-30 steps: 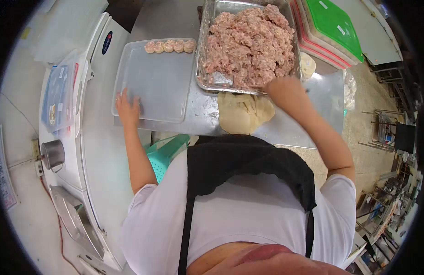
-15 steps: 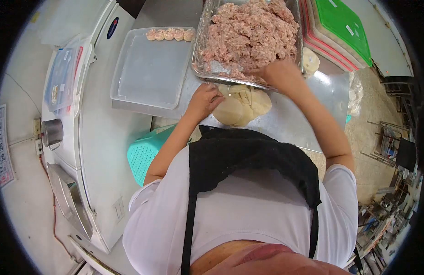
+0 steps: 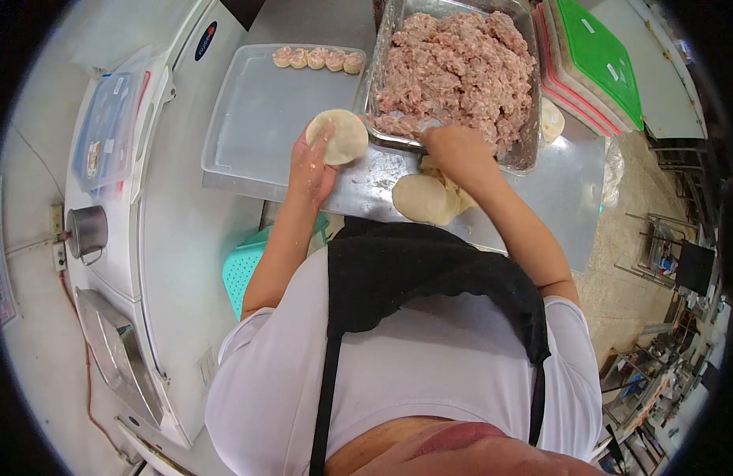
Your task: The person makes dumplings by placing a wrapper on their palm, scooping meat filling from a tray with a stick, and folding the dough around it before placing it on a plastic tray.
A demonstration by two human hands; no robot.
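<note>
A round dough wrapper [image 3: 347, 136] lies on the palm and fingers of my left hand [image 3: 311, 170], held up beside the metal pan [image 3: 525, 163]. My right hand [image 3: 460, 159] is closed at the pan's near edge, and a small shiny tool tip shows at its fingers, the rest hidden. Ground meat [image 3: 462, 75] is heaped in the pan. Just below my right hand, a pile of pale wrappers [image 3: 426, 198] rests on the metal table. Several filled dumplings [image 3: 316, 58] stand in a row along the far edge of a translucent tray [image 3: 259, 119].
Green-lidded and red-rimmed containers [image 3: 592, 67] are stacked right of the pan, with another round wrapper stack [image 3: 550, 121] near them. A white fridge [image 3: 188, 214] stands at the left. A turquoise basket [image 3: 239, 274] sits below the table edge.
My left hand has risen from the wrapper pile with one wrapper on it. My right hand has moved left and slightly down along the pan's near side. The view has shifted slightly.
</note>
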